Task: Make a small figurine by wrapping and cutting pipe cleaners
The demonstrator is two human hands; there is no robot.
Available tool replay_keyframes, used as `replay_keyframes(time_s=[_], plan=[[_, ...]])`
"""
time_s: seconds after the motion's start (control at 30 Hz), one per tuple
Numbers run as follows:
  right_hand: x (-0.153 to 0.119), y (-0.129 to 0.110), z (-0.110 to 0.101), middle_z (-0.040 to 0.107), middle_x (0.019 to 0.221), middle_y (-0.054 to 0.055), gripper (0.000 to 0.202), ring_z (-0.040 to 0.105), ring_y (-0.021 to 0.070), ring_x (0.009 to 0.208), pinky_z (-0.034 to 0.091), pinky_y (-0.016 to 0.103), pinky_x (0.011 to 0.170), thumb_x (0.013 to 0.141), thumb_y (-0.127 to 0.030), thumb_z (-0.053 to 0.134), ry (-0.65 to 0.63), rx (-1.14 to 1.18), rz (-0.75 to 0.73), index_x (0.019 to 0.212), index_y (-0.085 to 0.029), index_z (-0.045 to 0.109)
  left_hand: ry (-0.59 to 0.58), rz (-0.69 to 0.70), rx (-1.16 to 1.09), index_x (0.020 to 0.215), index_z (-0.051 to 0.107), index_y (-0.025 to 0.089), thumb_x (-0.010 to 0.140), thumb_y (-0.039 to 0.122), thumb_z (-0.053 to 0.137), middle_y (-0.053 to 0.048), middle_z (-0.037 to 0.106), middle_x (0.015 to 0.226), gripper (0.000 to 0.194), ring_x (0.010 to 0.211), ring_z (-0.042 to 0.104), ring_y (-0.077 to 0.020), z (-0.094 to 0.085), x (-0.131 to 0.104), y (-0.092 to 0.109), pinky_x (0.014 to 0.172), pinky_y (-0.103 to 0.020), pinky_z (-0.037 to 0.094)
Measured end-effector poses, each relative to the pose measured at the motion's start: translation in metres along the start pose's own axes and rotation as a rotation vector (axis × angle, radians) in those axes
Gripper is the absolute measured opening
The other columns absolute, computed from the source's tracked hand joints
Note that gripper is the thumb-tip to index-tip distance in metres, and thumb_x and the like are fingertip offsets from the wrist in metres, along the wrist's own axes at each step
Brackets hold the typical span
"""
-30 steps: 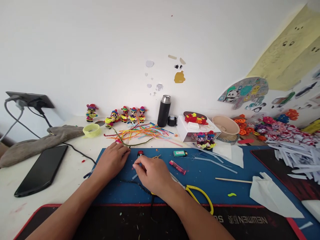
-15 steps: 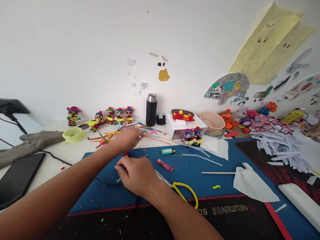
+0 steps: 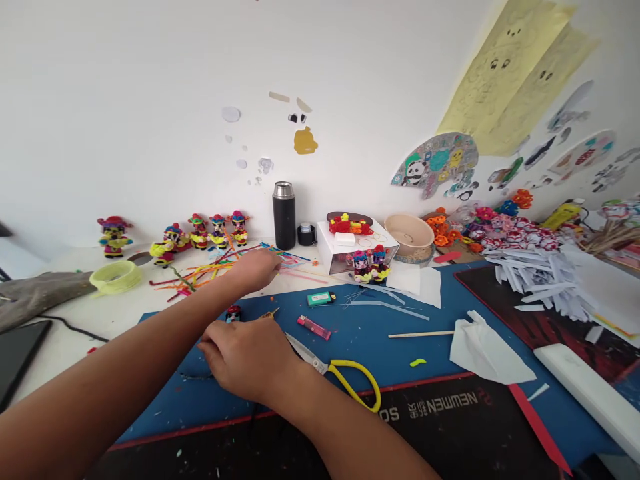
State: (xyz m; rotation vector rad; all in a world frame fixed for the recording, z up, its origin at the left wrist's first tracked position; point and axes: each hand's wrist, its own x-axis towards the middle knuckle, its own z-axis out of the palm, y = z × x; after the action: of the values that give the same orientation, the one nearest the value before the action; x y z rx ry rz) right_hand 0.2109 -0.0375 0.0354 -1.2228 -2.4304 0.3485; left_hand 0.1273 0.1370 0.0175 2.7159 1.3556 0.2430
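Note:
My left hand [image 3: 257,269] reaches over the right part of a pile of coloured fuzzy strips [image 3: 200,277], fingers curled and pressed together; what they hold, if anything, is hidden. Nearer to me, my right hand [image 3: 250,357] is closed. Just past its knuckles shows the red-hatted head of a small doll [image 3: 233,313], its lower part hidden behind the hand. A small gold-brown pointed piece [image 3: 269,314] pokes out beyond the right hand. Yellow-handled scissors [image 3: 333,367] lie beside the right wrist, partly covered by it.
Several finished dolls [image 3: 217,231] stand along the wall. A black thermos [image 3: 285,217] and a white box [image 3: 357,247] are behind the blue mat [image 3: 360,347]. On the mat lie a green lighter [image 3: 321,299], a pink lighter [image 3: 314,327] and a tissue [image 3: 487,350] with a stick.
The view has swung slightly to the right. Against the table, my left hand has shifted right over the strips. More of the small doll's head shows beyond my right hand.

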Motion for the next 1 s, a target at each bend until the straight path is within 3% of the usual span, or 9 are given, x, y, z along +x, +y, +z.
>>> replay_keyframes(time_s=[0.13,0.33,0.47,0.6,0.8,0.9,1.0], plan=[[0.001,-0.001,0.001,0.082,0.102,0.005,0.026,0.080,0.0267,0.091,0.052,0.030,0.063,0.110,-0.039,0.048,-0.008,-0.014,-0.002,0.111,-0.020,0.065,0.057,-0.128,-0.197,0.083,0.077,0.022,0.083,0.031,0.064,-0.008,0.078,0.083,0.015,0.078,0.071,-0.0276,-0.009,0.007,-0.015,0.067,-0.032,0.047],[0.000,-0.001,0.003,0.082,0.098,0.005,0.026,0.081,0.0272,0.089,0.055,0.031,0.065,0.110,-0.039,0.048,-0.015,-0.026,-0.014,0.111,-0.020,0.065,0.229,-0.289,-0.511,0.081,0.076,0.022,0.079,0.052,0.067,-0.005,0.075,0.074,0.032,0.070,0.066,-0.0247,-0.025,0.007,-0.029,0.063,-0.031,0.045],[0.000,-0.001,0.006,0.082,0.097,0.005,0.026,0.081,0.0277,0.088,0.055,0.032,0.064,0.110,-0.039,0.048,-0.014,-0.038,-0.024,0.111,-0.019,0.065,0.311,-0.313,-0.693,0.074,0.075,0.022,0.070,0.052,0.078,-0.003,0.072,0.069,0.031,0.068,0.062,-0.0221,-0.028,0.008,-0.030,0.064,-0.031,0.044],[0.000,0.000,0.007,0.082,0.098,0.005,0.026,0.081,0.0282,0.088,0.057,0.033,0.065,0.110,-0.039,0.048,-0.018,-0.038,-0.032,0.109,-0.019,0.065,0.420,-0.363,-0.895,0.078,0.072,0.020,0.074,0.054,0.074,-0.004,0.070,0.072,0.034,0.068,0.060,-0.0190,-0.030,0.012,-0.032,0.065,-0.030,0.046],[-0.001,-0.002,0.007,0.082,0.098,0.006,0.026,0.081,0.0289,0.089,0.058,0.034,0.066,0.110,-0.038,0.049,-0.028,-0.047,-0.053,0.109,-0.019,0.065,0.407,-0.397,-1.114,0.069,0.070,0.018,0.062,0.050,0.083,-0.010,0.076,0.079,0.035,0.067,0.063,-0.0190,-0.030,0.006,-0.027,0.063,-0.030,0.050],[-0.001,-0.001,0.008,0.082,0.098,0.006,0.026,0.081,0.0285,0.088,0.058,0.034,0.067,0.110,-0.039,0.049,-0.034,-0.051,-0.052,0.108,-0.018,0.065,0.407,-0.408,-1.170,0.066,0.069,0.018,0.057,0.046,0.088,-0.008,0.073,0.070,0.035,0.062,0.060,-0.0177,-0.033,0.002,-0.024,0.059,-0.030,0.047],[-0.001,0.000,0.008,0.082,0.097,0.006,0.026,0.081,0.0277,0.087,0.057,0.033,0.066,0.109,-0.040,0.050,-0.035,-0.043,-0.051,0.108,-0.019,0.066,0.464,-0.396,-1.224,0.066,0.066,0.020,0.062,0.049,0.086,-0.004,0.068,0.068,0.036,0.059,0.055,-0.0152,-0.040,-0.006,-0.019,0.057,-0.028,0.044]])
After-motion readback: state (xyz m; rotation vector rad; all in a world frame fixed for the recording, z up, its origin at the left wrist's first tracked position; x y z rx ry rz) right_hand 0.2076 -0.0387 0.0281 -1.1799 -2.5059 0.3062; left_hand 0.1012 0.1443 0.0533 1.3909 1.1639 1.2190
